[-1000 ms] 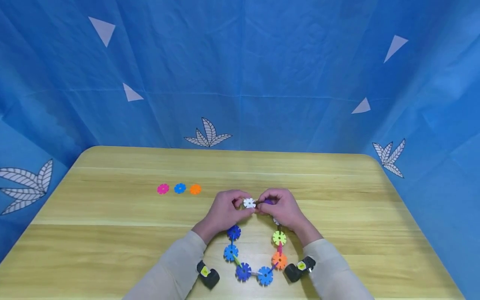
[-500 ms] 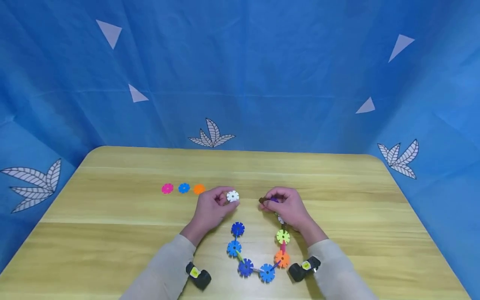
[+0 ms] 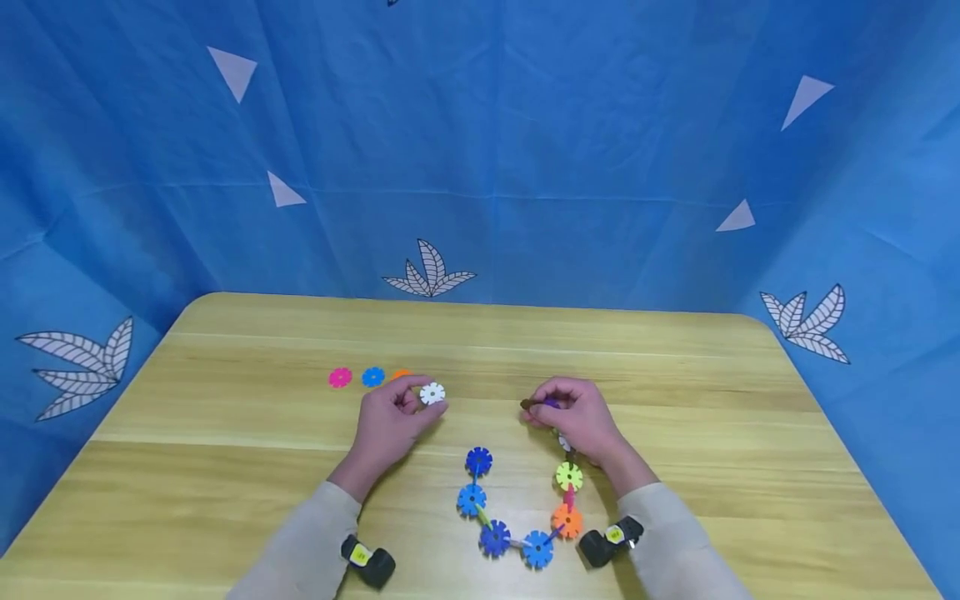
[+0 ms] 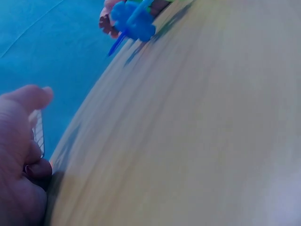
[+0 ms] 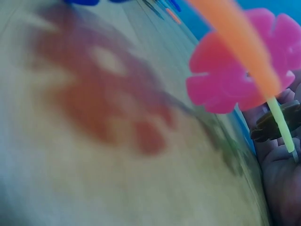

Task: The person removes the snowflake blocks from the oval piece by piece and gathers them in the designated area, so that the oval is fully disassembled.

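My left hand (image 3: 390, 425) pinches a white notched disc (image 3: 432, 393) by its edge between thumb and fingers. My right hand (image 3: 581, 417) pinches the upper right end of a chain of interlocked notched plastic discs. At that end a brown disc (image 3: 527, 404) pokes out past the fingertips, and a purple disc (image 3: 551, 402) is partly covered by them. From there the chain runs down through a yellow disc (image 3: 569, 477) and an orange disc (image 3: 567, 521). It curves round to a dark blue disc (image 3: 478, 461) at its other end. In the right wrist view, a pink disc (image 5: 211, 70) looms close.
Loose on the wooden table (image 3: 240, 400), left of the chain, lie a pink disc (image 3: 341, 377) and a blue disc (image 3: 373, 377). Beside them an orange disc (image 3: 402, 374) is partly hidden by my left hand. A blue curtain (image 3: 480, 150) hangs behind the table.
My left hand has moved left with the white disc, away from the brown disc at the chain's end. The right hand has stayed about where it was, still pinching the chain.
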The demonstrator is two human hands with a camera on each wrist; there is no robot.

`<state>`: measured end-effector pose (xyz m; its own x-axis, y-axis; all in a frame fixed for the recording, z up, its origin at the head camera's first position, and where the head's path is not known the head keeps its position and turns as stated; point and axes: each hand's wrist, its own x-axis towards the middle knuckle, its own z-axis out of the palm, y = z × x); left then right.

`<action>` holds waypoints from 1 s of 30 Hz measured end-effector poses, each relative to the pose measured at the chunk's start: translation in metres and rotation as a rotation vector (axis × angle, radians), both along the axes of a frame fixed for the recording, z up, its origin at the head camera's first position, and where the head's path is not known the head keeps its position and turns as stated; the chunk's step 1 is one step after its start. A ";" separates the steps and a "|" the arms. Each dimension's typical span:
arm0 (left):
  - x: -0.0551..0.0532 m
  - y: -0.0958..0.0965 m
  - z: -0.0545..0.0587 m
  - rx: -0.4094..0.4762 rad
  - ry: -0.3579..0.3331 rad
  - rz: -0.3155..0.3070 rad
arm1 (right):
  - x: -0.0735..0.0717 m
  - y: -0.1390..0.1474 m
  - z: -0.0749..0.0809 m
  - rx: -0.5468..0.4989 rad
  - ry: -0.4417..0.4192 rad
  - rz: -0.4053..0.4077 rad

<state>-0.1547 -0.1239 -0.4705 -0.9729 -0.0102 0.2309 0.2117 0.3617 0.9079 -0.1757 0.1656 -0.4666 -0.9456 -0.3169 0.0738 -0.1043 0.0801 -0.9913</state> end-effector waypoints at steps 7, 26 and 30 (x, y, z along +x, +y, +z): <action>0.002 -0.022 -0.002 0.030 -0.016 0.089 | -0.002 0.001 -0.004 -0.015 -0.013 0.010; 0.001 -0.089 0.003 -0.065 0.017 0.386 | -0.005 0.002 -0.006 -0.033 -0.014 0.018; -0.001 -0.101 0.006 -0.105 -0.011 0.432 | -0.005 0.001 -0.006 -0.037 -0.011 0.025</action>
